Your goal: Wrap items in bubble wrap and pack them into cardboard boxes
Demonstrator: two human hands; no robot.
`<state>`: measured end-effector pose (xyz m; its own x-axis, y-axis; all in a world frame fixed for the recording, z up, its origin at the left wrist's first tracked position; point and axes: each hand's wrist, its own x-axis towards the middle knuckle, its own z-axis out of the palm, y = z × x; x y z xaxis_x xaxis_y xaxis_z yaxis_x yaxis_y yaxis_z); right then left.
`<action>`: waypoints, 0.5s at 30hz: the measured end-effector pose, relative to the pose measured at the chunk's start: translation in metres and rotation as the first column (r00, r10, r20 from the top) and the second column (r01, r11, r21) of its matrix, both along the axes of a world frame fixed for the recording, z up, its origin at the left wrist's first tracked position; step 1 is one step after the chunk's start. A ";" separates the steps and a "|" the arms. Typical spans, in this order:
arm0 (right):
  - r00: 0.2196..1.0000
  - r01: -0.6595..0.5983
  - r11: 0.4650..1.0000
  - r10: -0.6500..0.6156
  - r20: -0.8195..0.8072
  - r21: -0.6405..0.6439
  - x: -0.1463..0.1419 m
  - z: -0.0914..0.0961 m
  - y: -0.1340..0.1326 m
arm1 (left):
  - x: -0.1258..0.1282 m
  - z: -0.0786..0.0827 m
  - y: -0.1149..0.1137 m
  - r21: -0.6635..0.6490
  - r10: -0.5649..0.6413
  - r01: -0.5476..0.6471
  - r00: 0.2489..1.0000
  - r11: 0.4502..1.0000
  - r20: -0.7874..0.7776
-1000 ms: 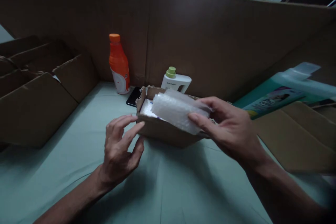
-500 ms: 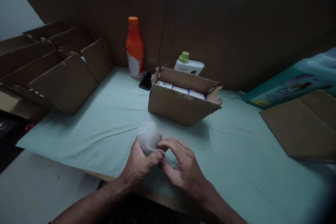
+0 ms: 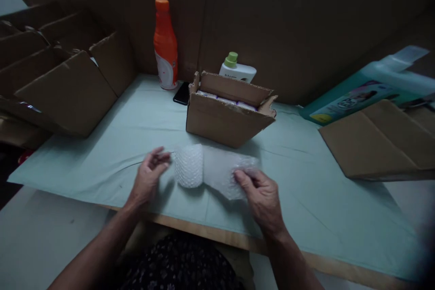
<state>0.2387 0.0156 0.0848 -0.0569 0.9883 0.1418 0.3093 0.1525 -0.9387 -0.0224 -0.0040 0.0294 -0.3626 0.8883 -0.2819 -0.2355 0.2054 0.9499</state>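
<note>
Unballed since a moment ago, bubble wrap (image 3: 204, 170) is stretching 9-to-3 o'clock, right hand (image 3: 261, 197) pinching its 3 o'clock end, left hand (image 3: 149, 176) hovering loose-fingered just beside its rolled 9 o'clock end.

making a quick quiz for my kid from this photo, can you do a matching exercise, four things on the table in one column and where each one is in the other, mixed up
Things:
1 bubble wrap
2 orange bottle
3 phone
4 white bottle

Places:
a behind the open box
b partly unrolled, one end held by the right hand
c lying flat between the orange bottle and the box
d standing by the cardboard wall, furthest left

Pairs: 1-b, 2-d, 3-c, 4-a
</note>
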 end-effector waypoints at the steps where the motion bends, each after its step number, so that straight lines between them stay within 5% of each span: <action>1: 0.999 0.031 0.999 -0.032 0.017 0.021 0.005 0.002 0.003 | -0.012 0.001 0.002 0.045 0.102 -0.099 0.990 0.994 -0.096; 3: 0.998 0.009 0.998 -0.013 0.062 0.064 0.011 0.009 0.010 | -0.026 0.012 0.005 0.150 0.183 -0.142 0.934 0.978 -0.307; 6: 0.977 -0.164 0.977 0.141 0.159 0.140 0.009 0.026 0.019 | -0.017 0.049 0.011 0.347 0.084 0.177 0.780 0.921 -0.620; 9: 0.907 -0.370 0.896 0.291 0.303 0.246 0.003 0.052 0.022 | 0.016 0.086 0.031 0.387 -0.117 0.640 0.600 0.664 -0.791; 12: 0.905 -0.356 0.857 0.217 0.365 0.372 0.008 0.078 0.017 | 0.047 0.097 0.061 0.246 -0.476 0.902 0.400 0.354 -0.783; 13: 0.930 -0.272 0.868 0.125 0.347 0.415 0.013 0.084 0.013 | 0.052 0.094 0.070 0.185 -0.588 0.935 0.337 0.304 -0.736; 15: 0.954 -0.033 0.876 -0.117 0.278 0.482 0.028 0.092 0.006 | 0.053 0.084 0.085 0.078 -0.764 0.955 0.277 0.287 -0.582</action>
